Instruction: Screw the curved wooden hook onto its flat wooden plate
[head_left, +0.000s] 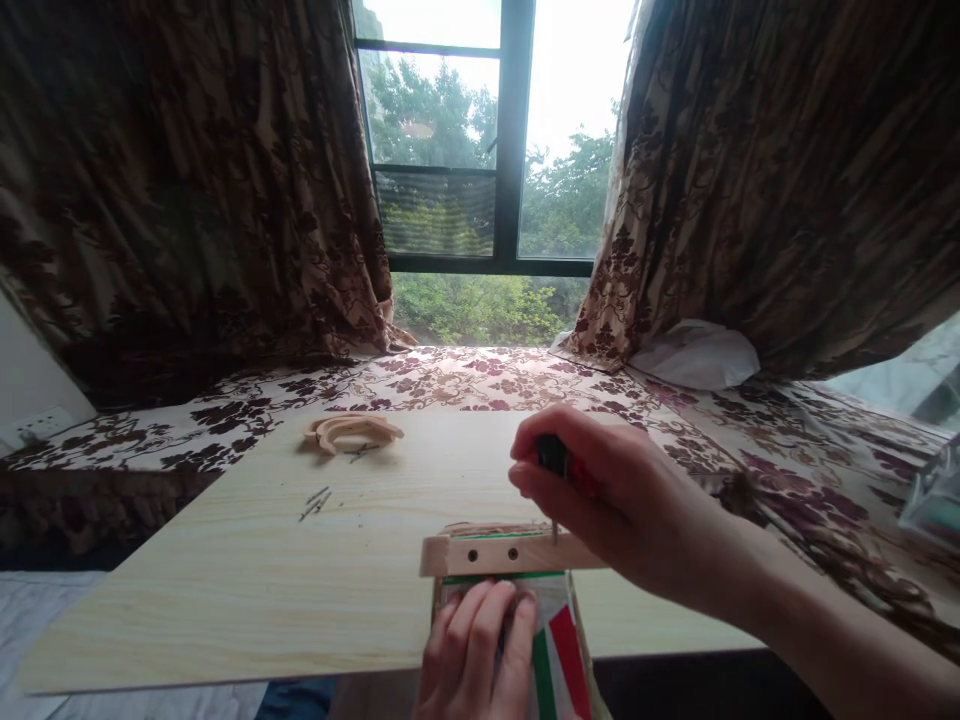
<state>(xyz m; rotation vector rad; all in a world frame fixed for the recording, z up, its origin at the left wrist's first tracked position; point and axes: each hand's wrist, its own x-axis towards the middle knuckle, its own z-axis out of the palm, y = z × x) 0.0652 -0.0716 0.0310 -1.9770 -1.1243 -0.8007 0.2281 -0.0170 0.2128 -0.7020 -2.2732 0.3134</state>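
Note:
A pale wooden bar point(457, 556) with two dark screw holes or screw heads lies across the far end of a board-like piece with a green, white and red cover point(564, 650). My left hand point(484, 640) presses down on that cover just below the bar, fingers lying flat. Above the bar's right part, my right hand point(592, 480) is closed round a screwdriver point(553, 455) with a dark handle. Its thin shaft points down and its tip meets the bar. The bar's right end is hidden behind my right hand.
Curved wooden pieces point(352, 432) lie at the back left of the pale table point(225, 560), with several loose screws point(315, 503) nearby. Behind the table stretches a floral cloth point(480, 375) below the window. A white plastic bag point(697, 355) sits at the right.

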